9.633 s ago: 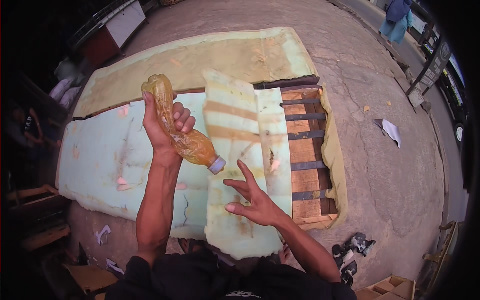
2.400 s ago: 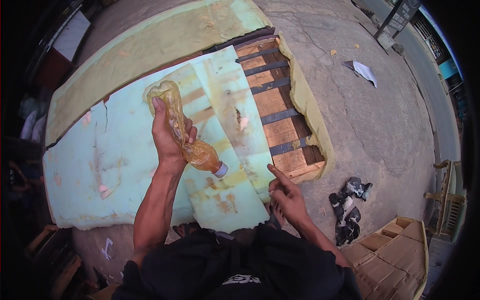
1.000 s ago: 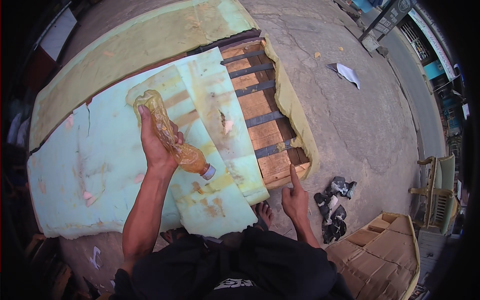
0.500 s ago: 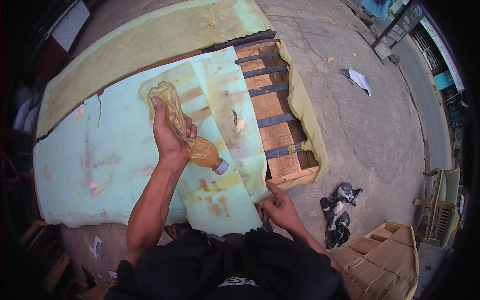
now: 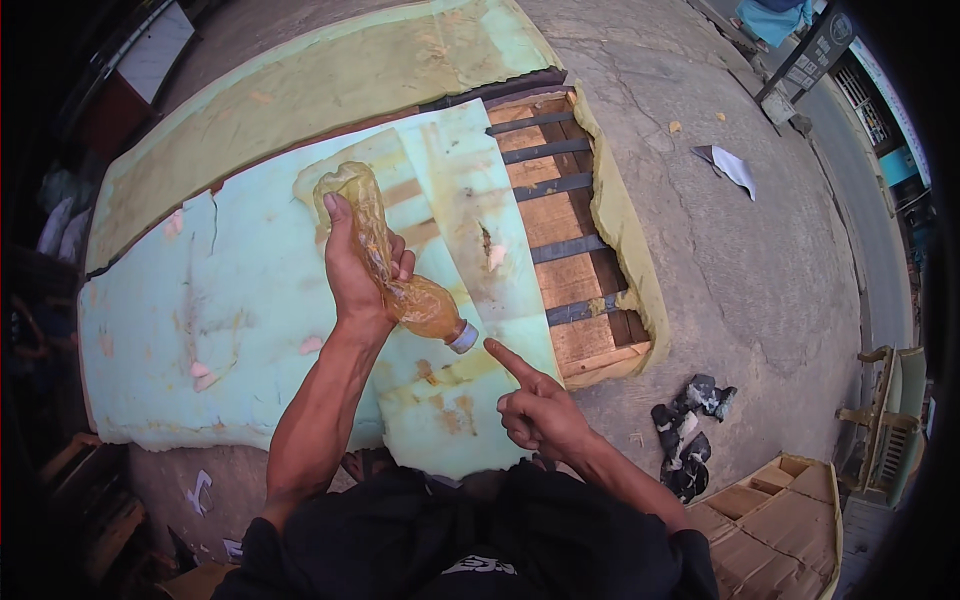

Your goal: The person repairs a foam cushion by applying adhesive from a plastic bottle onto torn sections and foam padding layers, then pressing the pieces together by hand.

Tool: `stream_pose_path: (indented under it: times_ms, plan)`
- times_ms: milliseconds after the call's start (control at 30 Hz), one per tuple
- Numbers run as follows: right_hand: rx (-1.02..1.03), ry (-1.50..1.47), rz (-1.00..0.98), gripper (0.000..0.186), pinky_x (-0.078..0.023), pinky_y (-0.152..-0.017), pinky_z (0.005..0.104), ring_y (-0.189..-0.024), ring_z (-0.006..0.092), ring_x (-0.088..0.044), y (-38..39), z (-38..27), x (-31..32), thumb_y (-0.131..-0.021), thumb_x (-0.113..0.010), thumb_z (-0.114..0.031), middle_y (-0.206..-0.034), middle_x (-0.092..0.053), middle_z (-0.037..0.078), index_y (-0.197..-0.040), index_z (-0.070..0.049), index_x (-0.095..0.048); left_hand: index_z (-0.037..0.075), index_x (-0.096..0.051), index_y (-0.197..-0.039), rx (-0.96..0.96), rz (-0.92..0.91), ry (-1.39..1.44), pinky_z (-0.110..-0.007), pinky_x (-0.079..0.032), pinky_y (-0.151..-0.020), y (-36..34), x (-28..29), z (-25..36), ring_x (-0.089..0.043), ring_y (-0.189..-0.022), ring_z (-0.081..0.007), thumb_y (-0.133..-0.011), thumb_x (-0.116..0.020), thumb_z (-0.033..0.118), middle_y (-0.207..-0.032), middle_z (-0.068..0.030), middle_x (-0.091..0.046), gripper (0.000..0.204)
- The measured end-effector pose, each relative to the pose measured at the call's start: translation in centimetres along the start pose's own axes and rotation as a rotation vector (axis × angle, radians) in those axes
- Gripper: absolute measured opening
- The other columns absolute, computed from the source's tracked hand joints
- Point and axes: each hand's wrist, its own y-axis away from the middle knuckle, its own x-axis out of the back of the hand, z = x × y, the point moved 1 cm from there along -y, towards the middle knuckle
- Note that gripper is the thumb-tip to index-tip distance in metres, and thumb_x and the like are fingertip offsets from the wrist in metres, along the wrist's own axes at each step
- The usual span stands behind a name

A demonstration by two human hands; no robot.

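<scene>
My left hand [image 5: 355, 270] is closed around a crumpled, translucent plastic bottle [image 5: 418, 312] with yellowish-amber contents, its pale cap [image 5: 462, 338] pointing down to the lower right. The bottle is held over pale mint-green foam sheets [image 5: 160, 330], where strips overlap and show brown and yellow stains and torn patches. My right hand [image 5: 535, 410] has the index finger stretched out, its tip just beside the cap; the other fingers are curled. To the right of the foam, an exposed wooden frame [image 5: 575, 270] with dark straps has a ragged yellow foam edge.
A long yellowish foam-covered piece [image 5: 330, 90] lies behind. On the pavement are dark scraps [image 5: 685, 450] and a white scrap [image 5: 728, 170]. An upholstered chair [image 5: 890, 425] and a brown panelled piece [image 5: 760, 520] stand at right. A signboard [image 5: 810, 55] is by the road.
My right index fingertip has moved leftward from the frame's lower corner to beside the bottle cap. My left hand still grips the bottle. The view has shifted slightly.
</scene>
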Motion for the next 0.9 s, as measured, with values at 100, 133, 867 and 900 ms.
stream_pose_path:
  times_ms: [100, 133, 867, 900]
  plan:
    - [-0.015, -0.150, -0.132, 0.088, -0.032, -0.039, 0.0220, -0.044, 0.0071, -0.037, -1.3, 0.0, -0.5, -0.090, -0.050, 0.001, -0.061, -0.048, -0.001, -0.167, -0.018, -0.013, 0.011, -0.048, -0.096, -0.015, -0.010, -0.021, -0.028, -0.037, -0.039, -0.1, 0.1, 0.0, -0.038, -0.049, -0.0121, -0.100, -0.048, 0.069, -0.066, -0.0010, -0.039, 0.058]
    - [-0.037, -0.136, -0.119, 0.088, -0.032, -0.039, 0.0220, -0.044, 0.0071, -0.037, -1.7, -0.1, -0.6, -0.090, -0.050, 0.001, -0.061, -0.048, -0.001, -0.167, -0.018, -0.013, 0.010, -0.049, -0.096, -0.031, -0.011, -0.038, -0.029, -0.037, -0.039, -0.1, 0.1, 0.1, -0.038, -0.048, -0.0123, -0.100, -0.048, 0.069, -0.066, -0.0009, -0.039, 0.058]
    - [0.205, 1.562, 0.596, 0.072, -0.056, -0.088, 0.0454, -0.092, 0.0421, -0.073, -9.1, -8.1, 11.2, -0.087, -0.053, -0.019, -0.099, -0.074, 0.031, -0.158, -0.015, -0.042, 0.010, -0.054, -0.103, -0.115, 0.052, -0.221, -0.029, -0.043, -0.043, -2.1, 1.1, -2.1, -0.048, -0.048, -0.0136, -0.099, -0.051, 0.069, -0.069, -0.0032, -0.050, 0.060]
    - [0.127, 1.568, 0.631, 0.071, -0.056, -0.089, 0.0464, -0.093, 0.0436, -0.073, -8.6, -7.7, 10.9, -0.087, -0.055, -0.020, -0.099, -0.073, 0.032, -0.157, -0.019, -0.044, 0.010, -0.054, -0.103, -0.097, 0.035, -0.208, -0.029, -0.043, -0.042, -2.1, 1.2, -2.0, -0.048, -0.048, -0.0132, -0.099, -0.050, 0.069, -0.068, -0.0030, -0.049, 0.059]
